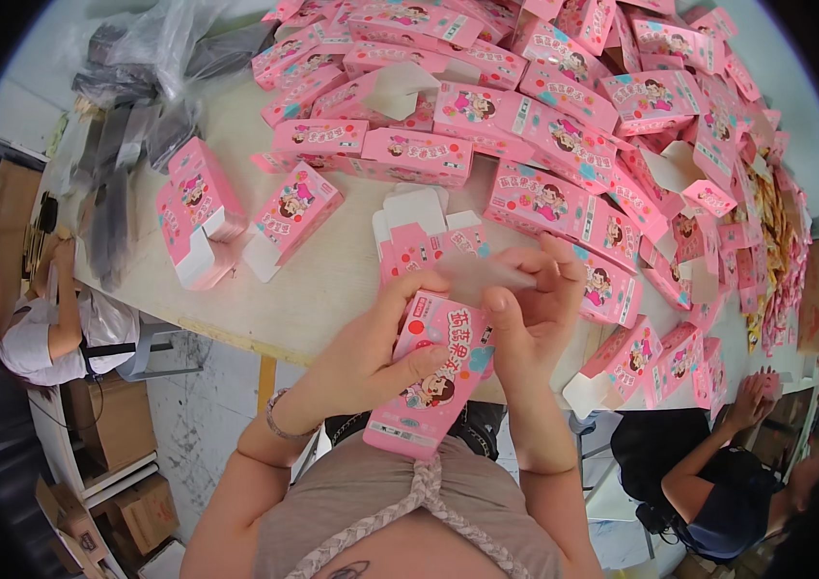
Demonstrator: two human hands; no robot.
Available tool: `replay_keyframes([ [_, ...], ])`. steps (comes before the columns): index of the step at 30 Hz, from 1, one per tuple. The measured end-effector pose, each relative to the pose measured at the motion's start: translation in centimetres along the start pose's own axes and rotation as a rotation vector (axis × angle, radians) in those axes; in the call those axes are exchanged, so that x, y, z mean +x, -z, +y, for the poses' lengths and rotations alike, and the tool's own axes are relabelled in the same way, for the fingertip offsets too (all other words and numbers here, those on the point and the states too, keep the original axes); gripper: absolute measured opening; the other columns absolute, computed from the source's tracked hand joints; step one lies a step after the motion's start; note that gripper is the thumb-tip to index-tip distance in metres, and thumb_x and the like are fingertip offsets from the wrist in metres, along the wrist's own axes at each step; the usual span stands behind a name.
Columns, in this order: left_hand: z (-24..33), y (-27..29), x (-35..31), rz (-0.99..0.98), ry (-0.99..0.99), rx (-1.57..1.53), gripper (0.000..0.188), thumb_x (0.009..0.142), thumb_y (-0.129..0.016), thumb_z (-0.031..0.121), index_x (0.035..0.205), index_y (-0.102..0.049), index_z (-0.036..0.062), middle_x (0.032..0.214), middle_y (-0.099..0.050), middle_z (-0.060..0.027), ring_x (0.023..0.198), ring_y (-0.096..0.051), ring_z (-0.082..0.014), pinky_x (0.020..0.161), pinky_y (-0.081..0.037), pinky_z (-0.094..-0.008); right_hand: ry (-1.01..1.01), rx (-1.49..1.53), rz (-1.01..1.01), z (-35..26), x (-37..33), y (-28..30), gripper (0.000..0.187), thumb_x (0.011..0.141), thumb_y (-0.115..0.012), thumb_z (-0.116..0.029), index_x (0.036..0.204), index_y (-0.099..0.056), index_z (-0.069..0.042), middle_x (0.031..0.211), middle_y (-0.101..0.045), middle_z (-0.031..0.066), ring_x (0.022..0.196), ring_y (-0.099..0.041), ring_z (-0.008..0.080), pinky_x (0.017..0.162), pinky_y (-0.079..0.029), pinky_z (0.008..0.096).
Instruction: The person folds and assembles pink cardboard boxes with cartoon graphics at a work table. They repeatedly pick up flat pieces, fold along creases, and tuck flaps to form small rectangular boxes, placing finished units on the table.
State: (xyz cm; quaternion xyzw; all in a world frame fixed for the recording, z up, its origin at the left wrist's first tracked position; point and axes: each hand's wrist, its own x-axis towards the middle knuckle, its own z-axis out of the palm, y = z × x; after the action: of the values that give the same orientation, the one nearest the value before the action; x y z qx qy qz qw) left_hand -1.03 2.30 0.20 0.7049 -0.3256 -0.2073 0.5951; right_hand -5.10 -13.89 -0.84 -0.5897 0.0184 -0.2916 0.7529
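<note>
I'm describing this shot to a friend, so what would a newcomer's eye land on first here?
First, the pink carton held low in the middle: the left hand grips its side while the right hand works a clear plastic piece at its top. Next, the heap of pink cartons across the pale table behind, thickest at upper right. A co-worker's hand reaches in at lower right.

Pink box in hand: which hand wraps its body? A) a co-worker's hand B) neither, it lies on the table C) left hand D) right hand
C: the left hand wraps around the side of the pink box, held up off the table, while the right hand pinches the translucent flap at its top end.
</note>
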Motion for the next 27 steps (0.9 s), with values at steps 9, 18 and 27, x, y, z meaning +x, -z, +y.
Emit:
replay_keyframes([
  [9,-0.6,0.0,-0.9,0.095,-0.084,0.190,0.063,0.079,-0.072,0.026,0.130,-0.041,0.0073,0.114,-0.052,-0.0140,0.074,-0.056,-0.0229,0.066,-0.047,-0.0332,-0.389,0.138,-0.179,-1.2,0.1,1.5,0.015,0.086,-0.066,-0.008,0.100,-0.067,-0.002,0.104,-0.059,0.0075,0.094,-0.058,0.0129,0.078,-0.049,0.0263],
  [18,-2.2,0.9,-2.0,0.019,-0.050,0.187,0.063,0.082,-0.070,0.032,0.133,-0.041,0.0095,0.124,-0.046,-0.0157,0.089,-0.059,-0.0255,0.072,-0.049,-0.0326,-0.256,-0.320,-0.590,-3.0,-0.6,2.9,0.043,0.078,-0.070,-0.003,0.118,-0.064,-0.016,0.122,-0.058,0.0138,0.103,-0.061,0.0225,0.077,-0.052,0.0295],
  [27,-5.9,4.8,0.4,0.814,-0.049,-0.143,0.053,0.092,-0.052,0.022,0.137,-0.032,0.0033,0.136,-0.038,-0.0102,0.123,-0.044,-0.0221,0.097,-0.040,-0.0367,0.137,-0.494,0.150,-1.2,8.7,3.6,0.077,0.076,-0.074,-0.022,0.137,-0.033,-0.002,0.121,-0.054,0.0145,0.102,-0.059,0.0278,0.079,-0.052,0.0359],
])
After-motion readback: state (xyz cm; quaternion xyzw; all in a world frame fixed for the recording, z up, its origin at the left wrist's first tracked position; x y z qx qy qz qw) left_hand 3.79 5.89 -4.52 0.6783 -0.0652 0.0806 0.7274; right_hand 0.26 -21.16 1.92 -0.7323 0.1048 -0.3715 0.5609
